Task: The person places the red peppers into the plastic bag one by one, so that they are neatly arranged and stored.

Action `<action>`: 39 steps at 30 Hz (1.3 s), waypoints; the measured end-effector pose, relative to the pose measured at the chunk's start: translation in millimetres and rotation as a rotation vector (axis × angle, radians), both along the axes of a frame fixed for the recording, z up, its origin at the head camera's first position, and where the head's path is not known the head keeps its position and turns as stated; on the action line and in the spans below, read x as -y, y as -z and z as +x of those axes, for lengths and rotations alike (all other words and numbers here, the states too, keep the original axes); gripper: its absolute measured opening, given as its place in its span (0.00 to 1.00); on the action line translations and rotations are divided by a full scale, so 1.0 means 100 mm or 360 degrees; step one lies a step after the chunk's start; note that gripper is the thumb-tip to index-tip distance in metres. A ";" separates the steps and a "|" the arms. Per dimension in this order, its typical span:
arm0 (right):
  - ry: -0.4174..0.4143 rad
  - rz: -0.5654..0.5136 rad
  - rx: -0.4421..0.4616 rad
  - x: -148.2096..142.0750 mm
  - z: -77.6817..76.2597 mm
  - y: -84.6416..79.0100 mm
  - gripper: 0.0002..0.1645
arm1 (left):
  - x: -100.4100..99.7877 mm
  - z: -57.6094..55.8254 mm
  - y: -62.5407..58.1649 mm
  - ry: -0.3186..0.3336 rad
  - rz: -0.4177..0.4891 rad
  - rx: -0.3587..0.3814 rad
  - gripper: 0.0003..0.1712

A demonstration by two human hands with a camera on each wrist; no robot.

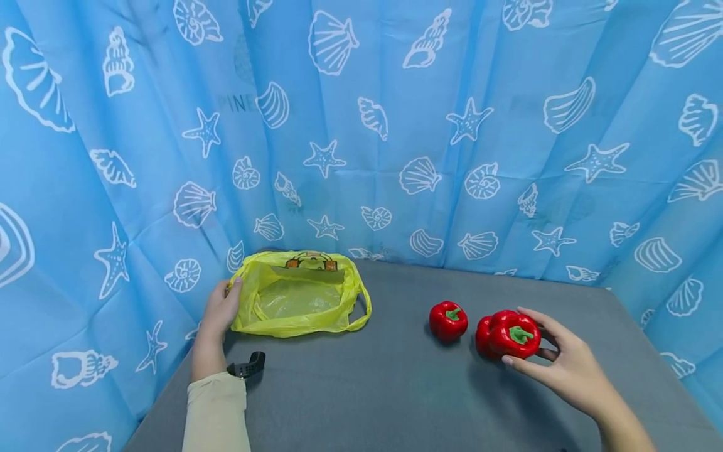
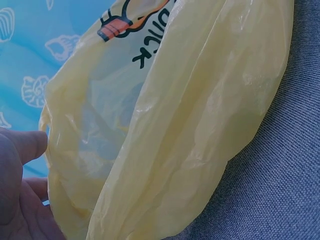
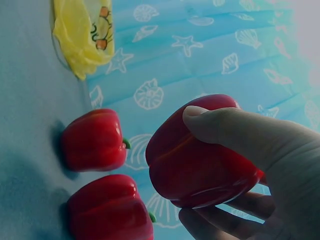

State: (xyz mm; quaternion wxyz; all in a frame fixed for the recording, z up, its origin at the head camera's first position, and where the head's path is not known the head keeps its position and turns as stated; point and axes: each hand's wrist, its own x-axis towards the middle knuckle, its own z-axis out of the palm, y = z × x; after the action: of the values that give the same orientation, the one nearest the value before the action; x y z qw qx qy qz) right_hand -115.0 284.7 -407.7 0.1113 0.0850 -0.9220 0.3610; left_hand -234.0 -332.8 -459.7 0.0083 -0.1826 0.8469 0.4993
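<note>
At the left, a yellow plastic bag (image 1: 294,323) lies with its mouth spread wide and a printed cartoon on its far side. My left hand (image 1: 222,307) pinches the bag's left rim, thumb at the edge; in the left wrist view the fingers are partly hidden behind the film. My right hand (image 1: 570,361) grips a red bell pepper (image 3: 200,155) with a green stem, raised off the table, thumb on one side and fingers on the other. A second bell pepper (image 1: 484,338) stands partly hidden behind it. A third bell pepper (image 1: 448,323) stands to their left.
The grey cloth-covered table (image 1: 361,389) runs back to a blue curtain (image 1: 390,138) with white seashell and starfish prints, which also rises along both sides. A black strap piece (image 1: 248,365) sits at my left wrist. One bag handle loop sticks out toward the right.
</note>
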 end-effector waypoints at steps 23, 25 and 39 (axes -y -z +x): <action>-0.0116 -0.0067 0.0035 0.19 -0.11 -0.07 0.55 | 0.01 -0.01 0.02 0.0025 -0.0022 0.0004 0.52; -0.0123 -0.0071 0.0033 0.22 -0.12 -0.07 0.56 | 0.01 -0.01 0.02 0.0024 -0.0032 0.0011 0.52; -0.0171 -0.0072 0.0040 0.40 -0.22 -0.07 0.55 | 0.00 0.01 0.01 0.0025 -0.0036 -0.0026 0.51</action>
State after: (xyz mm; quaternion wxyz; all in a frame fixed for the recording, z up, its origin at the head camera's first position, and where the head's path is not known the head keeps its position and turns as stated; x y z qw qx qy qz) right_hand -137.4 244.3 -401.0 0.0820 0.1275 -0.9090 0.3882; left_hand -233.4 -332.3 -460.8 0.0034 -0.1719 0.8539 0.4912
